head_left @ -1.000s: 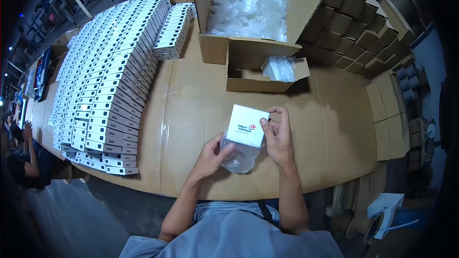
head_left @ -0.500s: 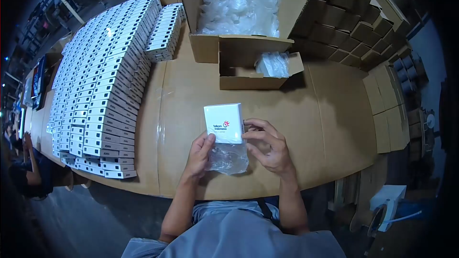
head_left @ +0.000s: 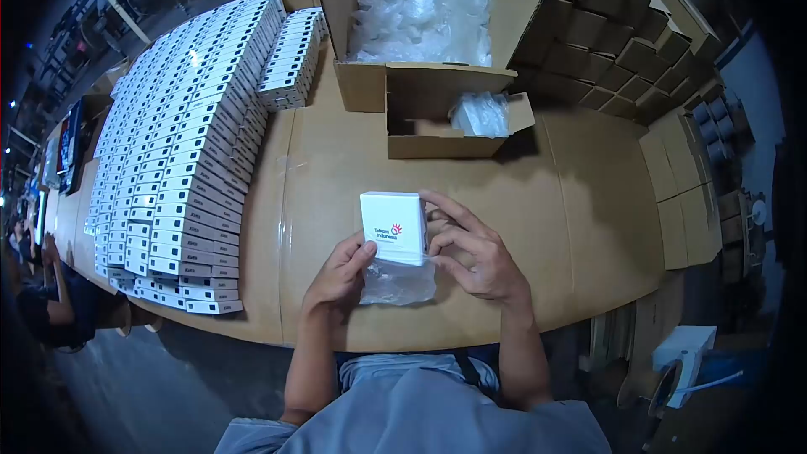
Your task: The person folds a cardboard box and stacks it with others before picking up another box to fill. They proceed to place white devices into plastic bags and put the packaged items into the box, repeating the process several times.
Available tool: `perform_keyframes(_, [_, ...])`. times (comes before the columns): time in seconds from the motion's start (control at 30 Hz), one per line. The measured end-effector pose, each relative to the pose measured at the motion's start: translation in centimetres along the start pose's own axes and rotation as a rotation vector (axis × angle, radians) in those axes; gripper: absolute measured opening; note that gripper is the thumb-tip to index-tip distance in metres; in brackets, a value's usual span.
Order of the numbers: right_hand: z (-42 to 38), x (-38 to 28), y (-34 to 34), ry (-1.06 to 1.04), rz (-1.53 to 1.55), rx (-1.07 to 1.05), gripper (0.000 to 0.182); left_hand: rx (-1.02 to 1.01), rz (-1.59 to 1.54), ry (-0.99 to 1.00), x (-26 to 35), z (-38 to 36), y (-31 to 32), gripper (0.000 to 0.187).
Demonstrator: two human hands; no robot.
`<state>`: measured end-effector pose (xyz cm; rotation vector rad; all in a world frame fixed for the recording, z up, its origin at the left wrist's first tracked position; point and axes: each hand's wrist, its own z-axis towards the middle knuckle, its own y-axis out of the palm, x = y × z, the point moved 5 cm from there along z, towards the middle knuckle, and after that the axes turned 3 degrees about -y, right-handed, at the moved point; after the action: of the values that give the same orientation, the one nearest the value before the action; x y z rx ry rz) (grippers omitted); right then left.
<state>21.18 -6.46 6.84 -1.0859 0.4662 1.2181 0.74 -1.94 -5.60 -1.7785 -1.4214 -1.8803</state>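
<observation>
A small white box [head_left: 392,223] with a red logo and the words "Telkom Indonesia" is held above the middle of the table. Its lower end sits in a clear plastic bag [head_left: 397,284], which hangs crumpled below it. My left hand [head_left: 340,271] grips the box's lower left corner and the bag, thumb on the front face. My right hand [head_left: 472,250] is at the box's right side, its index finger at the upper right corner and its thumb near the bag's edge.
White boxes [head_left: 193,151] are stacked at the left. Behind, an open carton [head_left: 458,148] holds wrapped items, and a larger carton [head_left: 363,84] holds clear bags. Brown cartons [head_left: 588,50] are piled at the right. Another person's arm [head_left: 60,290] shows at far left.
The white box has moved slightly down, toward me, and further into the bag. My right index finger has risen to the box's upper right corner.
</observation>
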Motion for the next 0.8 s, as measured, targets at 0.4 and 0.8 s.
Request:
perform_keyframes(0.4, [-1.1, 2.6, 0.7, 0.119, 0.005, 0.286, 0.016, 0.308, 0.015, 0.045, -0.5, 0.6, 1.3, 0.040])
perform_keyframes(0.8, [-3.6, 5.0, 2.8, 0.155, 0.175, 0.395, 0.013, 0.331, 0.034, 0.214, 1.3, 0.5, 0.1, 0.009])
